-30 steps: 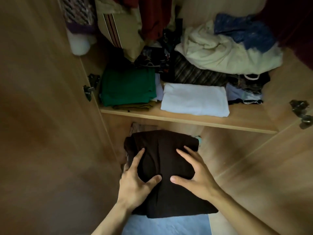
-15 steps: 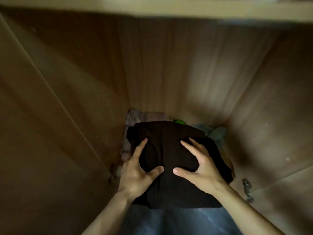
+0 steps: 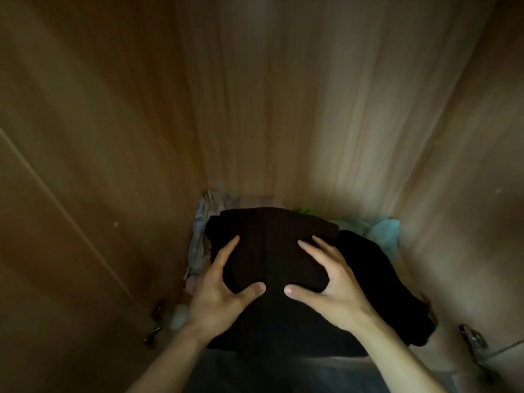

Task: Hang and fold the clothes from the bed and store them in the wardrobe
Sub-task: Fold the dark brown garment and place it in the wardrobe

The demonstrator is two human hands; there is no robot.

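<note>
A folded dark brown garment (image 3: pixel 272 251) sits low inside the wooden wardrobe (image 3: pixel 283 109), over other clothes at the bottom. My left hand (image 3: pixel 218 290) grips its left side, index finger and thumb on top and the other fingers hidden past the edge. On the right side my right hand (image 3: pixel 331 285) holds it with spread fingers and the thumb on top. The two thumbs point at each other near the middle of the garment.
A black garment (image 3: pixel 382 282) lies to the right, partly under the folded one. Pale patterned cloth (image 3: pixel 198 239), light blue cloth (image 3: pixel 385 231) and a bit of green (image 3: pixel 304 211) lie behind. Metal hinges show at left (image 3: pixel 154 330) and right (image 3: pixel 473 341). Wooden walls close in on three sides.
The view has dropped from the upper shelf of folded clothes into the lower compartment. Both hands keep the same hold and have carried the dark garment down and inward.
</note>
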